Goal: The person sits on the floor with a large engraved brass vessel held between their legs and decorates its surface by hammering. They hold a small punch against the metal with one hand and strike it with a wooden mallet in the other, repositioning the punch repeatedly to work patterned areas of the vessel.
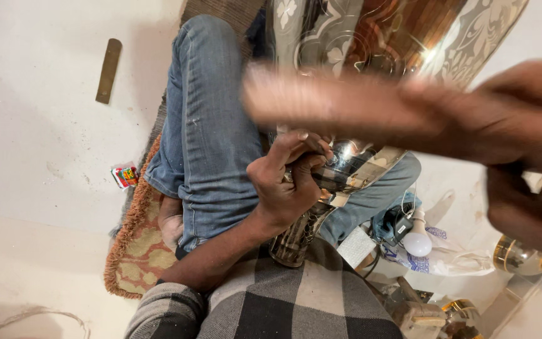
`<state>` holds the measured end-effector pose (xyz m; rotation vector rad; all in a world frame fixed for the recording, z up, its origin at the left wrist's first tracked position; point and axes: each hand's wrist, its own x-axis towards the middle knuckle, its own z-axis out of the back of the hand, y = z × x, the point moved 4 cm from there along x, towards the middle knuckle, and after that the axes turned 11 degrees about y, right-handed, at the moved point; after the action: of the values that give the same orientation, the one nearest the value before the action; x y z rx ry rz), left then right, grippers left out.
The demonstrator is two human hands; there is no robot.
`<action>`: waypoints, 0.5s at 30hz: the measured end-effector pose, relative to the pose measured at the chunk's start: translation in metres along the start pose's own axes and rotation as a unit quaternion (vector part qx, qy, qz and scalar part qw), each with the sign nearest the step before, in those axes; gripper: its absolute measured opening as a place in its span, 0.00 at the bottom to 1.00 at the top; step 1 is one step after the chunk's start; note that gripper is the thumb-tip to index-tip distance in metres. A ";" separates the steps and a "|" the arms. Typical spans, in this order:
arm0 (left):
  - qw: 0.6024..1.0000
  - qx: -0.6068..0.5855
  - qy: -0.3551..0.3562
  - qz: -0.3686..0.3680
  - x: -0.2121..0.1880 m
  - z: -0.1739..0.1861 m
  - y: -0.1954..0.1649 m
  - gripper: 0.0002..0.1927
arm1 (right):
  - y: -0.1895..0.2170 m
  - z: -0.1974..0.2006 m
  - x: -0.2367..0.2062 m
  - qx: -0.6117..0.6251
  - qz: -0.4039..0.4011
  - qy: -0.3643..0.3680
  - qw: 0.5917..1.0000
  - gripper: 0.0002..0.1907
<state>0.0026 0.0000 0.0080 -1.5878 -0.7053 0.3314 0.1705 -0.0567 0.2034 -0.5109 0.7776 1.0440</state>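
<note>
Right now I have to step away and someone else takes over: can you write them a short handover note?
Left hand: gripped around a shiny metal piece held between the knees, above its patterned stem.
Right hand: raised close to the camera, holding a blurred flat tool.
Nearby: brass bar on the floor, white bulb on a bag, gold-rimmed parts at right.
Done and left: cannot tell from this view.
</note>
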 end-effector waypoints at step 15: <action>0.944 -0.300 0.095 0.097 0.024 0.002 -0.004 0.17 | -0.038 -0.138 0.009 0.549 0.084 -0.379 0.740 0.20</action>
<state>0.0187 0.0163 0.0159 -2.2440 -0.5226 0.1018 0.1630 -0.1651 0.1093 0.9876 0.5557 0.6730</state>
